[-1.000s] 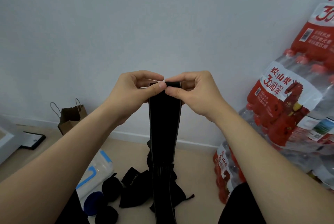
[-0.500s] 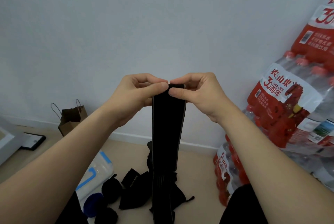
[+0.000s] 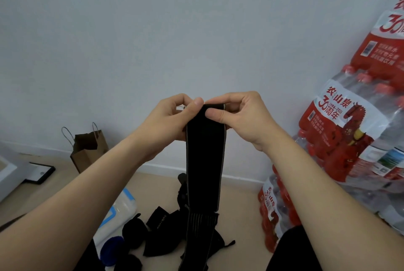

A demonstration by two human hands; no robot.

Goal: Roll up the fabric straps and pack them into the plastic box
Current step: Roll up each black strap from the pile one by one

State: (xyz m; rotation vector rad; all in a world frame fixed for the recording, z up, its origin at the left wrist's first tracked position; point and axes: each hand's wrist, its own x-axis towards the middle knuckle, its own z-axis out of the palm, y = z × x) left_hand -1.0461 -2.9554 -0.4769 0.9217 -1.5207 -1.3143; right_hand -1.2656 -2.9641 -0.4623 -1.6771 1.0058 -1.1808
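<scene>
Hands at frame centre both pinch the top end of one black strap (image 3: 204, 161). Our left hand (image 3: 168, 120) has thumb and fingers closed on the left corner; our right hand (image 3: 242, 115) is closed on the right corner, thumb pressed across the front. We judge the first turn of the roll is only just formed at the top edge.

The rest of the strap hangs straight down to the lower centre of the frame, its ribbed section ending among loose black straps (image 3: 166, 235) on the floor. The box (image 3: 118, 211) lies at lower left, partly hidden by our left forearm.

Risks noted:
- The roll may start crooked if one thumb leads the other, giving a cone that loosens.
- The tail may catch on the floor pile and drag it.
- A slack first turn could spring open on release, since the fabric looks elastic.
- We cannot tell how much room the box has left.
</scene>
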